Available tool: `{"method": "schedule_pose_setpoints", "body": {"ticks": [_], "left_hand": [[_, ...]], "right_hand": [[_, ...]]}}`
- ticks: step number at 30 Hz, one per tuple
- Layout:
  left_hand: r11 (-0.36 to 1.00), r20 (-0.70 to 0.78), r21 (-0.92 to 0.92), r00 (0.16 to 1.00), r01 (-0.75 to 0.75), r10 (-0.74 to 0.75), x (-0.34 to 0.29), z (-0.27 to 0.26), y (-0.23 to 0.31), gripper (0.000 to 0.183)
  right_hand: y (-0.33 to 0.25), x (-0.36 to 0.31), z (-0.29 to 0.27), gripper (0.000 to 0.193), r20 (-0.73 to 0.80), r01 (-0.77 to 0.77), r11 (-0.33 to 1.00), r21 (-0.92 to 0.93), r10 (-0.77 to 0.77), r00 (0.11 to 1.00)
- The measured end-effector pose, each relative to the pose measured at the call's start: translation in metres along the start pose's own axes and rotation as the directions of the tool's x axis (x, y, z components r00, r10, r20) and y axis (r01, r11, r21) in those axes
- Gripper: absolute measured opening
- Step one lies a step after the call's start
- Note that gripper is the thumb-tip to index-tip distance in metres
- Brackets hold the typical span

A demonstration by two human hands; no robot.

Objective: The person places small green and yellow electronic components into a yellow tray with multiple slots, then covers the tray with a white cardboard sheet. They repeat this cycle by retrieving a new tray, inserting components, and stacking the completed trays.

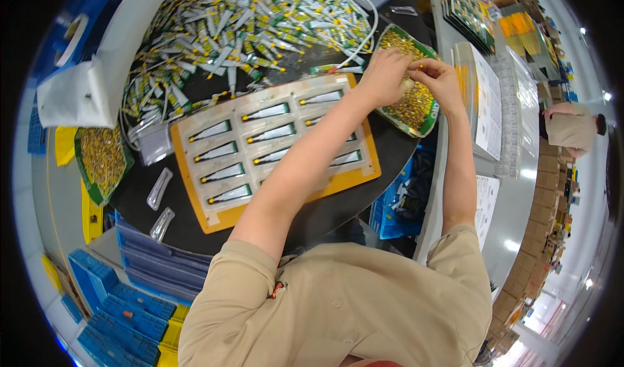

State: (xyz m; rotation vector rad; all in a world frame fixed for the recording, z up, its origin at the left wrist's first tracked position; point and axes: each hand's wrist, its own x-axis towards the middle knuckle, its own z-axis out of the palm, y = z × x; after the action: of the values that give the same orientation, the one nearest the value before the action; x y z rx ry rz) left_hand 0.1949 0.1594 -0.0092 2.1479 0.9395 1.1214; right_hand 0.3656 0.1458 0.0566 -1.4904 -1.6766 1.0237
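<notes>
Both of my hands are over an open green-edged bag (pixel 412 128) at the far right of the round black table. Many small yellow and gold pieces (pixel 406 104) fill it. My left hand (pixel 386 76) is curled, back upward, with its fingers closed near the middle of the bag. My right hand (pixel 439 81) pinches thumb and fingers together beside it, nearly touching the left. Whatever they hold is too small or hidden to name. Below my left forearm lies a yellow-framed tray (pixel 195 198) with small yellow-capped tubes (pixel 227 193) in rows of slots; the forearm covers part of it.
A large heap of loose tubes (pixel 221 22) covers the table's far side. A second bag of yellow pieces (pixel 103 156) stands at the left. Two clear plastic pieces (pixel 159 188) lie near the tray. Blue crates (pixel 130 315) stand lower left; another person (pixel 571 128) is far right.
</notes>
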Motion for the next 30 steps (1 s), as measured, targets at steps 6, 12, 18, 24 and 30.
{"method": "schedule_pose_setpoints", "body": {"ticks": [6,12,18,24,30], "left_hand": [[0.962,0.104,-0.142,0.970,0.234,-0.220,-0.041,-0.099,0.016,0.015],[0.873,0.118,0.331,0.902,0.358,-0.415,-0.141,-0.191,0.024,0.015],[0.742,-0.174,0.279,0.792,0.609,-0.585,-0.247,-0.257,0.041,0.017],[0.670,-0.347,0.061,0.645,0.740,-0.681,-0.298,-0.271,0.045,0.013],[0.700,-0.411,-0.021,0.632,0.714,-0.657,-0.309,-0.256,0.045,0.010]], "right_hand": [[-0.049,-0.002,0.074,0.013,0.030,0.029,0.935,0.352,-0.043,0.999],[-0.081,-0.019,0.173,0.009,0.221,0.458,0.888,-0.050,-0.437,0.872],[-0.086,-0.041,0.260,0.009,0.269,0.640,0.767,-0.057,-0.605,0.749],[-0.079,-0.025,0.317,0.011,0.139,0.771,0.567,-0.290,-0.772,0.620],[-0.084,-0.033,0.311,0.014,0.191,0.800,0.497,-0.335,-0.796,0.574]]}}
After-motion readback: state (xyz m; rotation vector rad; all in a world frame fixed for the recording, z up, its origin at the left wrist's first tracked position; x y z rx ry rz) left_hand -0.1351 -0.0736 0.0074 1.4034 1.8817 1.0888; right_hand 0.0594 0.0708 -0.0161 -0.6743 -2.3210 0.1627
